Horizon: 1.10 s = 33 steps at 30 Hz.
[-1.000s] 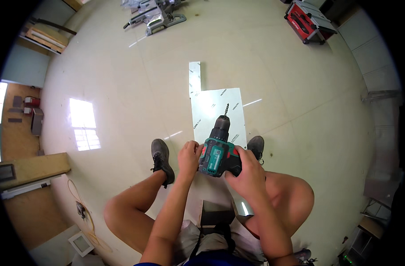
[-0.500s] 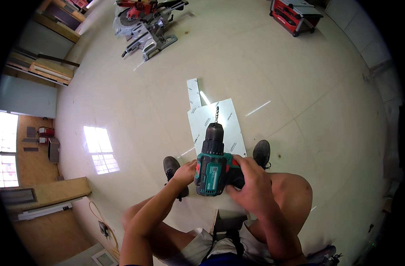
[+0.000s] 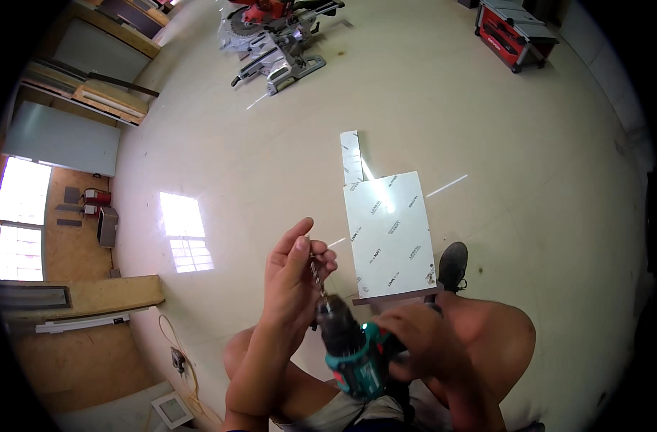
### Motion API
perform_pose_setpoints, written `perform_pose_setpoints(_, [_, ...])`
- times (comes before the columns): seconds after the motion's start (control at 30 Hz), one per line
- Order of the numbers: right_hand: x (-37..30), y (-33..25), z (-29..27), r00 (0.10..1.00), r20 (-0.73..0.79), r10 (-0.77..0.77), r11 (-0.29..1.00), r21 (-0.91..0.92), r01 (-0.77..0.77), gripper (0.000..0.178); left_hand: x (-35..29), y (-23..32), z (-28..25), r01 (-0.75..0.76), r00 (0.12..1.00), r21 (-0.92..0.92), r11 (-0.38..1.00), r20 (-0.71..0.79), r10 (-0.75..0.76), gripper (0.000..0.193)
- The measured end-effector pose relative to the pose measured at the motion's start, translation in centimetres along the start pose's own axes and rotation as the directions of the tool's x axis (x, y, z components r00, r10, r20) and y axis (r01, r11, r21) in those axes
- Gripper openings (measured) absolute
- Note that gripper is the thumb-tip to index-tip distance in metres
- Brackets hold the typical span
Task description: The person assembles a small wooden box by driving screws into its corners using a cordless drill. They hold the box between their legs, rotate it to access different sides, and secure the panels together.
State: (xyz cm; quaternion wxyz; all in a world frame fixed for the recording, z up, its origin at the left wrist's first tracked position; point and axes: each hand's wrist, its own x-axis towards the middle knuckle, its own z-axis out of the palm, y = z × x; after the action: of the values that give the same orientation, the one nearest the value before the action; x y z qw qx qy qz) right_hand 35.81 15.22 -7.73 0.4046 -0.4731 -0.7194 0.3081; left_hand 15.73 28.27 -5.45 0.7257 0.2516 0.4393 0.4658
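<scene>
A green and black cordless drill is in my right hand, whose fingers are wrapped round its grip. The drill is tilted, its black chuck pointing up and to the left. From the chuck sticks a spiral drill bit. My left hand is at the bit's far end, thumb and fingers closed about the tip; the index finger points up. Beyond the drill, slightly to the right, lies a white film-covered panel with some small dark spots at its near right corner. A narrow matching strip adjoins its far edge.
My right shoe stands beside the panel. Far off on the floor is a red and silver mitre saw; a red and grey tool unit stands at the far right. Cabinets line the left, near a yellow cable.
My left hand has gone from the drill's body to the tip of the bit. The drill has come down nearer to me and tilted left. The panel now shows more fully as the view shifted.
</scene>
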Motion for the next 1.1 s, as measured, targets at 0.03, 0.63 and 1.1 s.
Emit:
perform_pose_setpoints(0.03, [-0.1,-0.3,0.9,1.000,0.005,-0.028,0.999,0.028,0.027,0.063,-0.7,0.8,-0.3,-0.007,1.000,-0.083,0.997,-0.011,0.007,0.022])
perform_pose_setpoints(0.63, [-0.1,1.5,3.2,0.996,-0.007,-0.090,0.996,0.001,0.090,0.054,-2.0,0.5,-1.4,0.049,0.998,-0.107,0.993,-0.022,-0.052,0.016])
perform_pose_setpoints(1.1, [-0.3,1.7,3.0,0.996,0.041,-0.078,0.997,0.013,0.077,0.058,-1.6,0.3,-2.2,0.025,0.997,0.092,0.995,-0.069,-0.019,0.019])
